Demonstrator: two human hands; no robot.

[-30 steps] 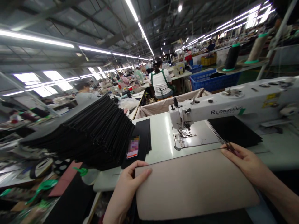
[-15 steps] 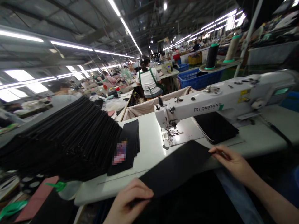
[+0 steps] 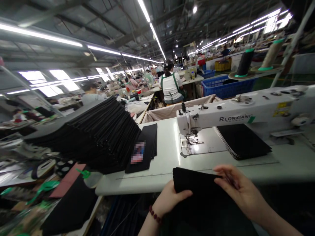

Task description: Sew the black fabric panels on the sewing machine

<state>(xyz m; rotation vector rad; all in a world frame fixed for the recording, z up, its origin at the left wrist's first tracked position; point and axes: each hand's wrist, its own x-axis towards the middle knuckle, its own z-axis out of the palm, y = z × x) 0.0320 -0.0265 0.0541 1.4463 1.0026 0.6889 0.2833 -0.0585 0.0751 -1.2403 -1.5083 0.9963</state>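
Black fabric pieces (image 3: 201,196) hang between my two hands, in front of the table's near edge. My left hand (image 3: 173,198) is closed on their left side, thumb on top. At the upper right corner, the fingers of my right hand (image 3: 235,186) pinch the edge. Beyond them stands a white sewing machine (image 3: 221,114), its needle area (image 3: 193,141) bare of fabric. Under the machine's arm lies a stack of black pieces (image 3: 243,141). Left of the needle, more black pieces (image 3: 150,141) lie with a small colourful item (image 3: 138,152) on top.
A tall leaning pile of black pieces (image 3: 98,134) fills the table's left side. Below it are a clear bottle with a green tip (image 3: 94,178) and a pink strip (image 3: 67,180). Thread cones (image 3: 244,64) stand at the right. A seated person (image 3: 171,85) works ahead.
The black fabric has come off the tabletop toward me, and my hands are closer together on it. My left hand has shifted its grip up and right. The view has turned left.
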